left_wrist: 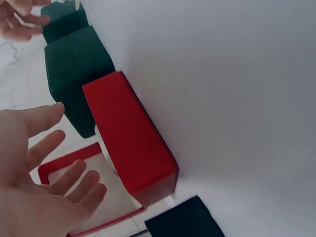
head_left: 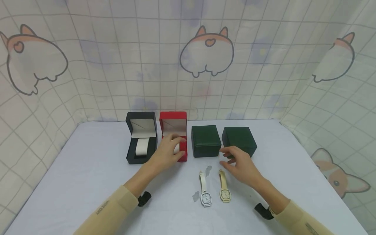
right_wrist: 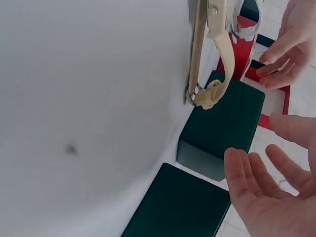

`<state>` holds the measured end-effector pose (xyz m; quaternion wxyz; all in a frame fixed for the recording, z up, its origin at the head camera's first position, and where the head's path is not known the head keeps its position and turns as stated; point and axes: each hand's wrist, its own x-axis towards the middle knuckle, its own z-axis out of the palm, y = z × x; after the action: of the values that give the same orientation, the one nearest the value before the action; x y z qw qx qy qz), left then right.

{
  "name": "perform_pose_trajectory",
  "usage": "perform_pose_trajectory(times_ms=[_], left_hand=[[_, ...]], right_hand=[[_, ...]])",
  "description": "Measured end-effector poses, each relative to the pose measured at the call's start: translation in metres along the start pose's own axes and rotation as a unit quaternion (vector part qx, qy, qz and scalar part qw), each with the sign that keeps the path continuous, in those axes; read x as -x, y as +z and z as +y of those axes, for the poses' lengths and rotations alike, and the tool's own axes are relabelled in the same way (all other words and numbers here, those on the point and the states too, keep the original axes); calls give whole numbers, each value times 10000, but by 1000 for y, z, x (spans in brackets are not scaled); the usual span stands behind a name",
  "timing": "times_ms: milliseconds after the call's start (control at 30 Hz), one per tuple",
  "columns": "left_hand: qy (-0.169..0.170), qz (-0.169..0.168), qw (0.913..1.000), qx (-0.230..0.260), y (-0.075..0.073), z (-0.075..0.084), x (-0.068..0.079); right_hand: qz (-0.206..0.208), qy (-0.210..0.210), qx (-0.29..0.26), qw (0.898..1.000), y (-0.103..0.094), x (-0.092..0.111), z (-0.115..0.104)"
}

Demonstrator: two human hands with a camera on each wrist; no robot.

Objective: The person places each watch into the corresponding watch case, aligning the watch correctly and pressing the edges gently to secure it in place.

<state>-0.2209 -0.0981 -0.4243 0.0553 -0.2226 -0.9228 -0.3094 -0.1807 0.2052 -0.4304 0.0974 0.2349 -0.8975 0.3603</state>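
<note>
My left hand (head_left: 165, 152) hovers over an open red watch box (head_left: 183, 150), its fingers loosely bent and holding nothing. In the left wrist view, the hand's spread fingers overlap the raised lid, beside the red base (left_wrist: 133, 136). Two closed green watch boxes stand to the right, a left one (head_left: 206, 140) and a right one (head_left: 238, 137). Near their front edges is my right hand (head_left: 242, 166), fingers slightly bent with nothing between them. In front lie a white-strapped watch (head_left: 206, 198) and a gold-coloured watch (head_left: 225, 194), both with their faces up.
A black watch box (head_left: 132, 156) stands open left of the red one, a white cushion (head_left: 142, 147) inside it. Two small grey patches show on the white table (head_left: 97, 169) beside the watches. A tile-patterned cloth (head_left: 123, 65) encloses the back and sides.
</note>
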Motion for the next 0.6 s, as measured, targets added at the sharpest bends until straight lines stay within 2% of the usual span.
perform_pose_trajectory(times_ms=[300,467,600], left_hand=[[-82,-219,9991,-365,-9,-18,1],[-45,-453,9974,-557,-13,-27,-1],[69,-629,9960,-632,-15,-33,-3]], right_hand=[[-339,764,-462,9954,0,14,3],[-610,1170,-929,9869,-2,19,5],[-864,1581,-1191,9764,-5,22,9]])
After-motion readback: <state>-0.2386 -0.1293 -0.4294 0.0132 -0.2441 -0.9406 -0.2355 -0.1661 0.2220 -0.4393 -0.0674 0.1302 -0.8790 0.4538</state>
